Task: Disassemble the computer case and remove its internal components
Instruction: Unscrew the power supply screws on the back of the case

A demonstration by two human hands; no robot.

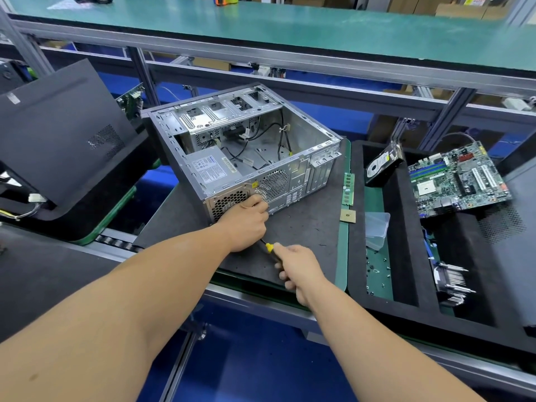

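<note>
An open grey computer case [301,132] lies on its side on a dark mat [307,233], its rear panel facing me. Inside, the power supply [210,166] sits at the near left corner, with loose black cables behind it. My left hand [246,224] is curled against the rear panel by the power supply's vent grille, fingers around the front of a screwdriver. My right hand [298,271] grips the screwdriver's yellow and black handle [269,248]. The shaft and tip are hidden under my left hand.
A RAM stick [348,188] and a CPU chip [348,217] lie on the mat's right edge. The foam tray [403,256] at right holds a motherboard [458,181], hard drive [380,166], heatsink [452,282], clear plastic box [376,232] and loose screws. A black side panel [58,126] leans at left.
</note>
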